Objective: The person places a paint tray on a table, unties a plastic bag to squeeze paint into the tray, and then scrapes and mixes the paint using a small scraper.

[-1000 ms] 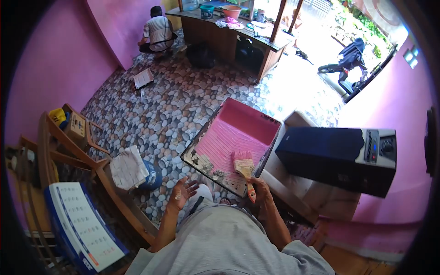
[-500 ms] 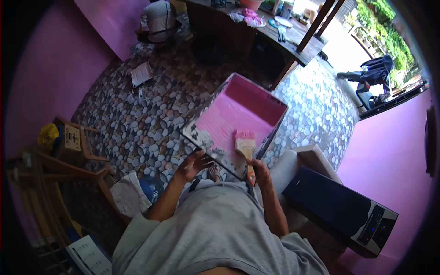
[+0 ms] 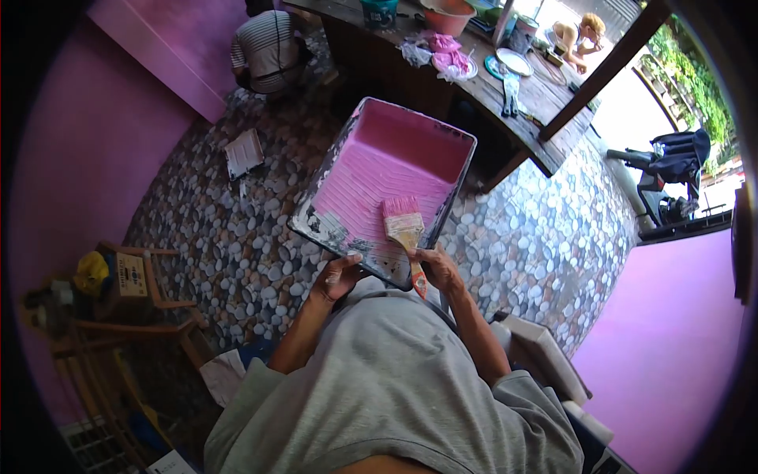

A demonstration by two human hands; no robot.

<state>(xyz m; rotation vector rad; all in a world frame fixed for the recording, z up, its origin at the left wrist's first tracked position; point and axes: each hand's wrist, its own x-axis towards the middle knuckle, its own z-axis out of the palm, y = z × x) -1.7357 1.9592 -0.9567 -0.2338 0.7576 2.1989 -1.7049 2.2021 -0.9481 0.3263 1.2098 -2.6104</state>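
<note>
A paint tray (image 3: 347, 182), pink inside and smeared black and grey at its near end, is held in front of my body. My left hand (image 3: 338, 278) grips its near edge, thumb on top and fingers underneath. At the near right corner my right hand (image 3: 442, 270) closes on the tray, its thumb against the handle of a wide paintbrush (image 3: 406, 229). The brush lies in the tray with pink bristles pointing away, and its orange handle end sticks out over the near rim. The fingers under the tray are partly hidden.
Ahead stands a wooden table (image 3: 489, 93) with bags, plates and a basin. A person in a striped shirt (image 3: 268, 51) crouches by the left wall; another person (image 3: 580, 39) is beyond the table. Chairs (image 3: 150, 316) flank me, and a small tray (image 3: 244, 153) lies on the floor.
My left hand, apart and half-open before, now holds the tray's near edge. The tray and brush have shifted slightly left, and the view has moved forward, with the speaker on the right mostly leaving it.
</note>
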